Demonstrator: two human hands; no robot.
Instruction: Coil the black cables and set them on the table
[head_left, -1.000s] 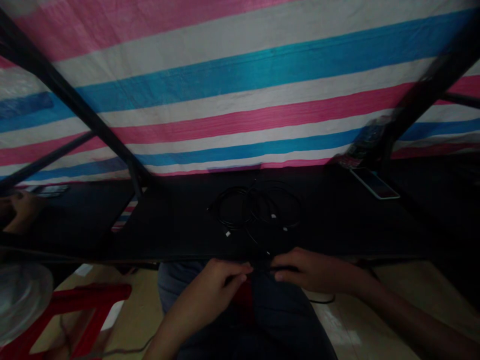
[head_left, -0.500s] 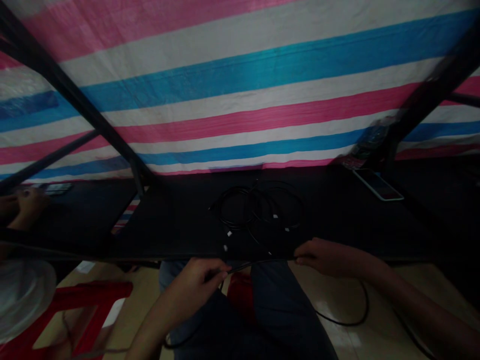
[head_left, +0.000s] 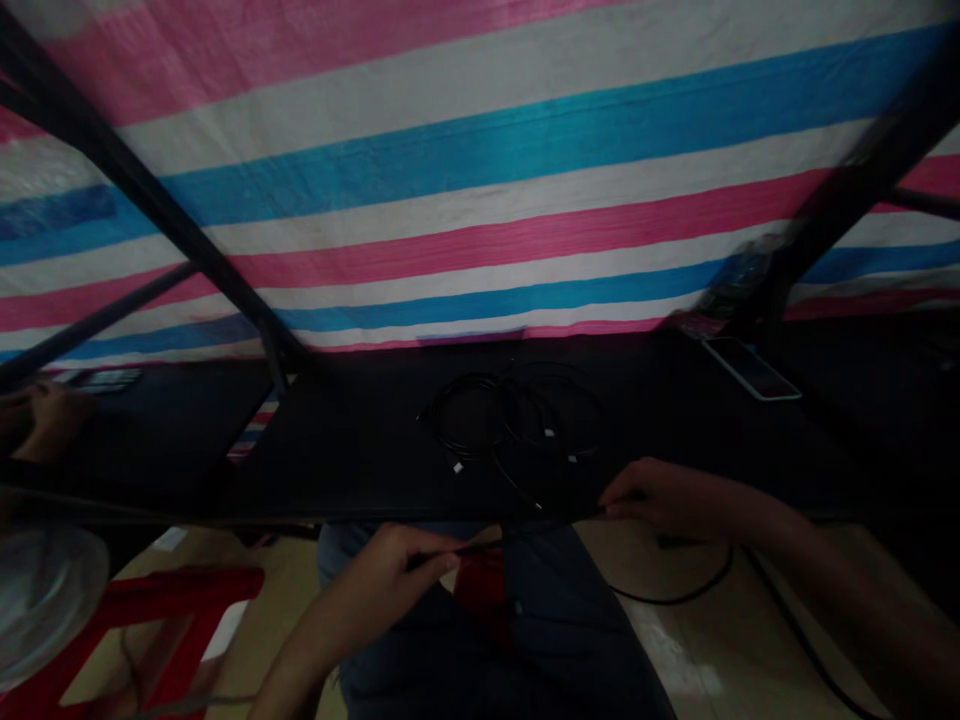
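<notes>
My left hand [head_left: 394,580] and right hand [head_left: 664,495] are each closed in a pinch on one black cable [head_left: 525,528], which runs left to right between them just off the counter's [head_left: 360,450] near edge; the right hand is nearer the coil of cables [head_left: 514,420] at mid-counter

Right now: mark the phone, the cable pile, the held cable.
White-edged flat phone [head_left: 752,368], head view, screen middle.
Pile of coiled black cables [head_left: 514,415], head view, tangle centre.
Taut thin black cable [head_left: 484,545], head view, mid-span.
</notes>
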